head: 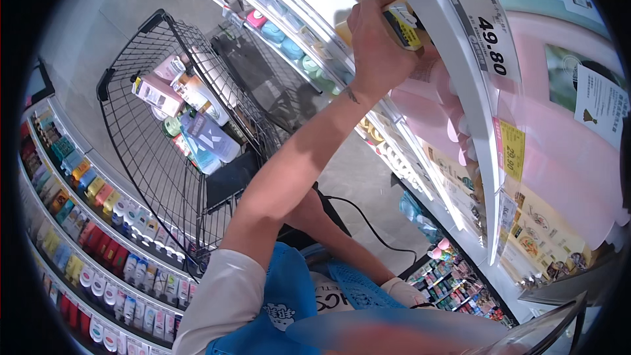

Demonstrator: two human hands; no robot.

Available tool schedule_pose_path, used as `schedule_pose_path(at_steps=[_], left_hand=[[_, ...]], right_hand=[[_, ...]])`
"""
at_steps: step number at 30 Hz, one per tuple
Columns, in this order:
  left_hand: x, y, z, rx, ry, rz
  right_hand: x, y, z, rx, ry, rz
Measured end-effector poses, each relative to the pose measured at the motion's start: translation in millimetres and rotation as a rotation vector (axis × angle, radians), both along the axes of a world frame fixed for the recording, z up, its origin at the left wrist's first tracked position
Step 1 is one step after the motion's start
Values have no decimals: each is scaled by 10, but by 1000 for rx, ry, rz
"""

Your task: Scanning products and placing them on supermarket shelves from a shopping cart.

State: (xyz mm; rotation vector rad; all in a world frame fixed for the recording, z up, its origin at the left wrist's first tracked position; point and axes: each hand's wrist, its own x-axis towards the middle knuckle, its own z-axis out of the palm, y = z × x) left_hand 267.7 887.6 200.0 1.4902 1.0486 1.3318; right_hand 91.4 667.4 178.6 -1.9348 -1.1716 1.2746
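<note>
My left hand [382, 44] reaches across to the shelving on the right. Its fingers wrap around a bottle [406, 27] with a dark label and a yellow tag, just behind the white shelf edge [451, 44]. Pink bottles [429, 79] stand on the level below it. Beneath my left forearm is my right hand [306, 209], near the rear of the shopping cart [162, 158]; the forearm covers its fingers. Inside the wire basket lie a purple pouch or bottle [212, 135], a pink pump bottle [157, 94] and other toiletries.
Shelves of tubes and bottles [106, 197] curve along the left, close to the cart. Price tags [488, 34] hang off the right shelf edge. A black cable [374, 227] loops over the grey floor [365, 182]. Another product rack [458, 276] stands at lower right.
</note>
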Motion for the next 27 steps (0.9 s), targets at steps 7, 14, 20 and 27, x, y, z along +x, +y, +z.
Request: schedule_pose_path(at_steps=[7,14,20,27], left_hand=[[-381,33,-493,90,244,-186],[-340,34,-625,56,314,-155],[-484,87,-530,53,411,-256],[-634,-6,-538,31,360,-324]], right_hand=[[-16,-84,-146,-27,-186,266],[28,-100,-145,169,-220,178],[9,-25,-72,68,-310,294],[-29,-226,-196,-36,-321,399]])
